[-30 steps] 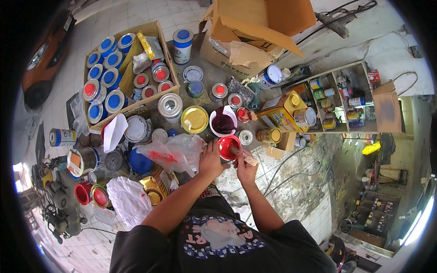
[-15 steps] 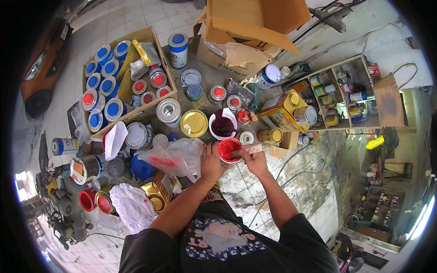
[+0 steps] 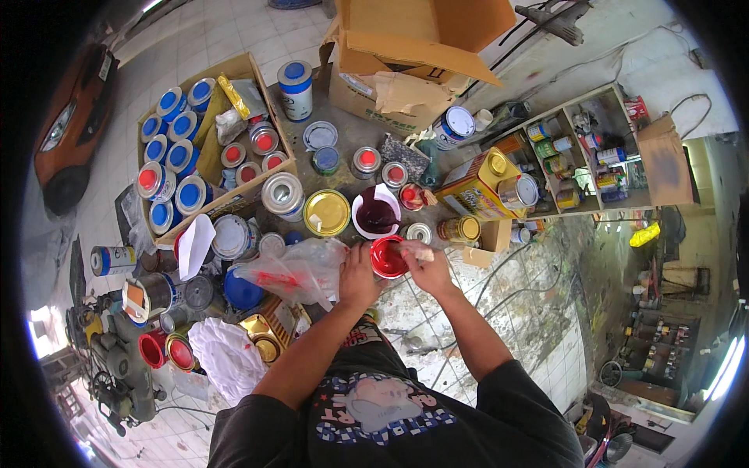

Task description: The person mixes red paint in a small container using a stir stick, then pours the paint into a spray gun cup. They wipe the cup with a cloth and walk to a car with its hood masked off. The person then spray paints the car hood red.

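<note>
Clock positions taken from the red-paint cup (image 3: 388, 276), which stands at centre, just in front of the body. Left hand (image 3: 357, 281): curled against the cup's left side; whether grasping or only steadying cannot be told. Right hand (image 3: 428, 270): pinched round a paint-stained stick (image 3: 423, 253) at the cup's right rim; its lower end is unclear. Stage, as judged: red paint (image 3: 390, 259) already in the cup and stick brought to it; stick not yet laid down, cup uncovered, evenness of colour not determinable. Containers, left to right: two open red-stained cans (image 3: 153, 350), between 8 and 9 o'clock, depth of contents unclear; cardboard box (image 3: 251, 189), 10 o'clock, holding blue-lidded and red-lidded tins; gold-lidded can (image 3: 328, 212), 10 o'clock, closed; white cup (image 3: 385, 193), 12 o'clock, open, holding dark-red liquid (image 3: 376, 216); small silver tin (image 3: 418, 232), between 1 and 2 o'clock, contents unseen; small gold-topped can (image 3: 460, 228), 2 o'clock, contents unseen; yellow rectangular can (image 3: 476, 186), same bearing, farther off, contents unseen.
</note>
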The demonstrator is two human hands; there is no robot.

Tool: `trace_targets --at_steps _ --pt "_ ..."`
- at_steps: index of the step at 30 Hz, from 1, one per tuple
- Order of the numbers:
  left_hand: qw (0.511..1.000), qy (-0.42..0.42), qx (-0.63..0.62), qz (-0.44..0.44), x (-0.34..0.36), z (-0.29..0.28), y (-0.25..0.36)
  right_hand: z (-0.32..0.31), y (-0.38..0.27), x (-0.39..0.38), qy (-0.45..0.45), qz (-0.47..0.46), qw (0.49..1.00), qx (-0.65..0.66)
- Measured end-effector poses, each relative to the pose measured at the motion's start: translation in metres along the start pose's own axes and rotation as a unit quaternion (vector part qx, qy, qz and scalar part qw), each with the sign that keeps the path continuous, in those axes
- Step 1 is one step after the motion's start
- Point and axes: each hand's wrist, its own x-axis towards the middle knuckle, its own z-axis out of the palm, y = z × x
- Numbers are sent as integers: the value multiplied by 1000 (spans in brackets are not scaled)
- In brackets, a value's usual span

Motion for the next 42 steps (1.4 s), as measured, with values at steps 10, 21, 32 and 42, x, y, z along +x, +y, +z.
trace_targets --at_steps 10,21,32,42 --pt "999 -27 20 -9 3 -5 -1 1 13 2 29 -41 998 -39" --pt "998 -49 31 0 8 -8 -3 5 19 2 69 -145 979 -124" --pt "999 -14 42 17 9 -5 -6 4 16 5 -1 -77 997 -16" --pt "999 -9 52 8 8 -5 -8 1 -8 6 62 -127 985 -97"
